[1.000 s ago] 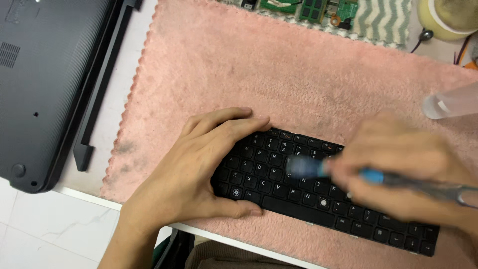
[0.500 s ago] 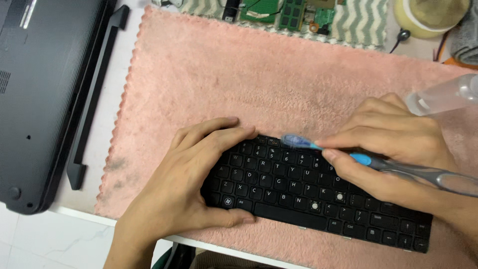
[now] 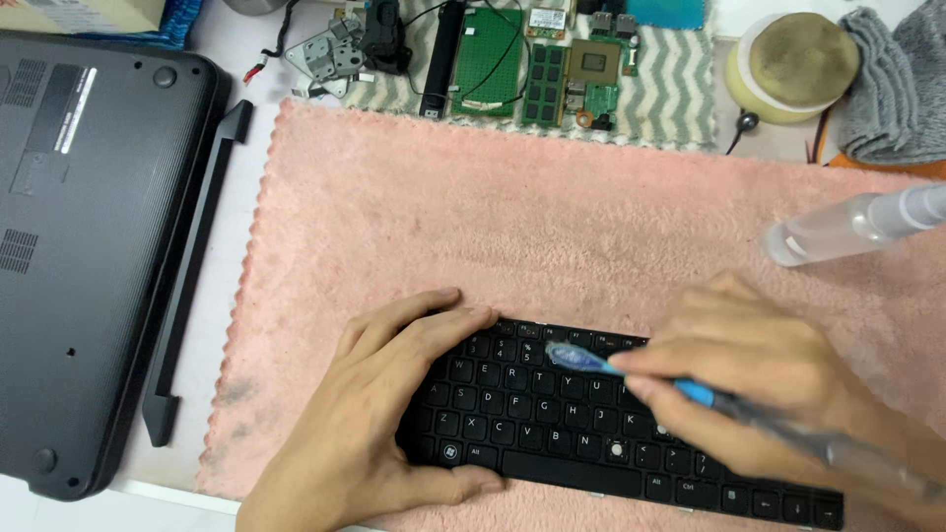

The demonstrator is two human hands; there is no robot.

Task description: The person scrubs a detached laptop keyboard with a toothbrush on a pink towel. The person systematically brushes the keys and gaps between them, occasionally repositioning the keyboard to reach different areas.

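A black laptop keyboard (image 3: 552, 419) lies on a pink towel (image 3: 512, 227) near the table's front edge. My left hand (image 3: 384, 409) rests flat on the keyboard's left end, thumb along its front edge, holding it down. My right hand (image 3: 759, 384) grips a toothbrush (image 3: 631, 372) with a blue and clear handle. Its bristle head touches the upper key rows near the middle of the keyboard. The right part of the keyboard is partly hidden under my right hand.
A dark laptop base (image 3: 79, 246) lies upside down at the left, with a long black trim strip (image 3: 192, 266) beside it. Circuit boards (image 3: 537, 59) and small parts sit on a striped cloth at the back. A clear spray bottle (image 3: 852, 225) lies at the right. A round tin (image 3: 793, 64) and grey cloth (image 3: 902, 84) sit at the back right.
The brush head has swept across the upper key rows, right and then back left. My left hand stays pressed on the keyboard's left end. The view has tilted up, showing more of the table's far side.
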